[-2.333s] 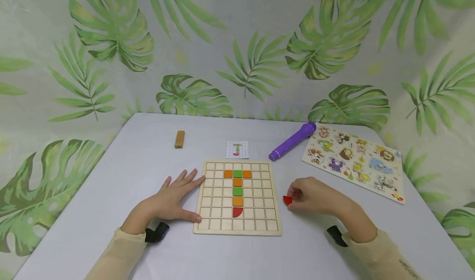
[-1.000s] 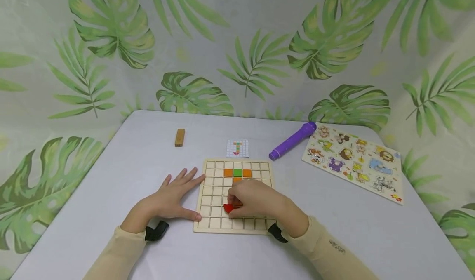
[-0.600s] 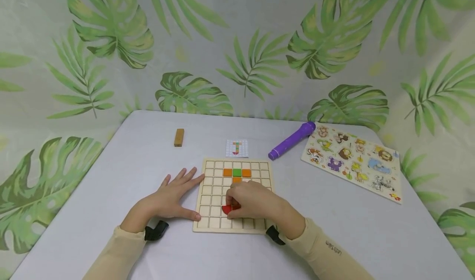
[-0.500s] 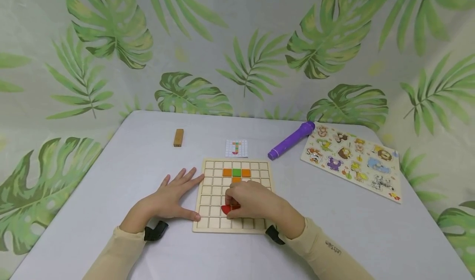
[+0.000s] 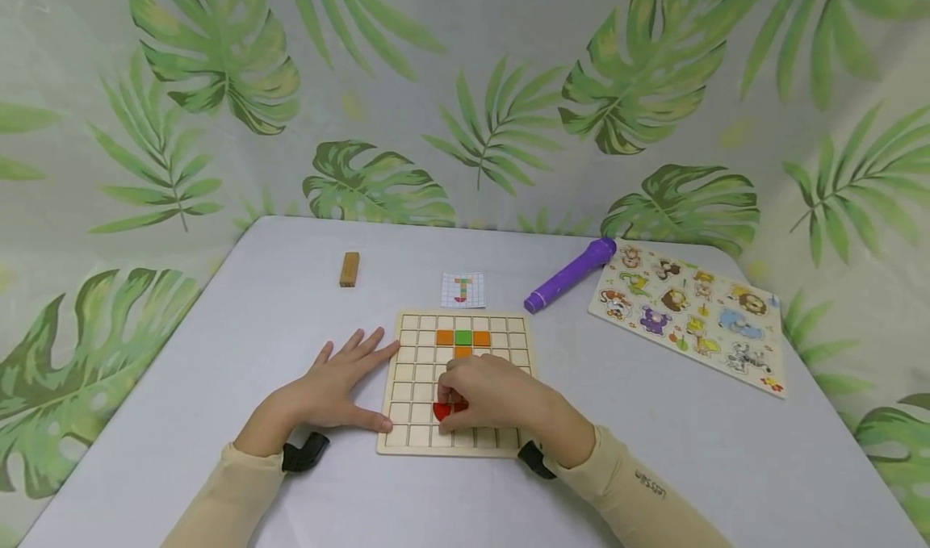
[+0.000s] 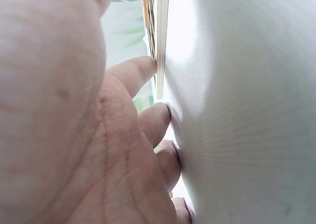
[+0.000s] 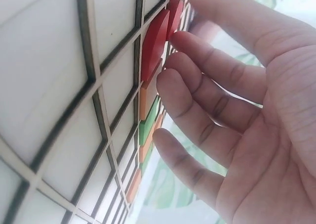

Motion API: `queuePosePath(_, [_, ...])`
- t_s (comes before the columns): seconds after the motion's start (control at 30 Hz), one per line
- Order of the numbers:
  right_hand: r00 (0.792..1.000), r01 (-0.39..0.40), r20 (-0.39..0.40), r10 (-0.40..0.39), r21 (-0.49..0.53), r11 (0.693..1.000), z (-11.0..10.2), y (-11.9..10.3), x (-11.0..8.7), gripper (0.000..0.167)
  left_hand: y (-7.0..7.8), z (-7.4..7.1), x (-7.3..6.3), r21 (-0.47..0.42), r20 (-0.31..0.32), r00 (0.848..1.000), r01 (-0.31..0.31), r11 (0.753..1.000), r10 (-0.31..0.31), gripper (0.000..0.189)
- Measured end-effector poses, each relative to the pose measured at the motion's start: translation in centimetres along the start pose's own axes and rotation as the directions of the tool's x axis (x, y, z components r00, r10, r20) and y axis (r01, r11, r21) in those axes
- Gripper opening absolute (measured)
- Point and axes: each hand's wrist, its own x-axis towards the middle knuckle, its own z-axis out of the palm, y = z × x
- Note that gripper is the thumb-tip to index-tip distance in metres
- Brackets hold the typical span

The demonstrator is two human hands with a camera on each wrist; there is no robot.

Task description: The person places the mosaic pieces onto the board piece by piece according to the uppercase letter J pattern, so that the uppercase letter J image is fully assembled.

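Observation:
A wooden grid board [image 5: 407, 443] lies in front of me, with orange and green square tiles in its upper cells. My right hand [image 5: 501, 391] reaches over it and hides part of the tile column. Its thumb and index finger pinch a red quarter-circle tile [image 5: 441, 412] low on the grid. Touching that tile's right side is another red quarter-circle tile [image 7: 155, 43], seen in the right wrist view lying in its cell. My left hand [image 5: 330, 391] rests spread on the table, its thumb and index fingertip touching the board's left edge.
A small printed pattern card [image 5: 462, 290] lies behind the board. Farther left stands a wooden block [image 5: 349, 269]. On the right are a purple toy microphone [image 5: 570, 275] and an animal puzzle board [image 5: 690, 318]. A leaf-patterned cloth hangs behind the table.
My right hand has carried the red quarter-circle tile from the table right of the board to the grid, left of the other red tile. My left hand has stayed in place.

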Motion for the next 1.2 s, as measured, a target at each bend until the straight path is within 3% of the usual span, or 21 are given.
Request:
queuePosePath(0.3, [1.000, -0.003, -0.002, 0.003, -0.011, 1.000, 0.07, 0.06, 0.21, 0.017, -0.12, 0.07, 0.05, -0.002, 0.001, 1.000, -0.003, 1.000, 0.003, 0.119])
queuePosePath(1.2, [0.999, -0.044, 0.009, 0.044, 0.017, 0.999, 0.08, 0.10, -0.02, 0.020, -0.34, 0.37, 0.03, -0.018, -0.003, 1.000, -0.009, 1.000, 0.009, 0.119])
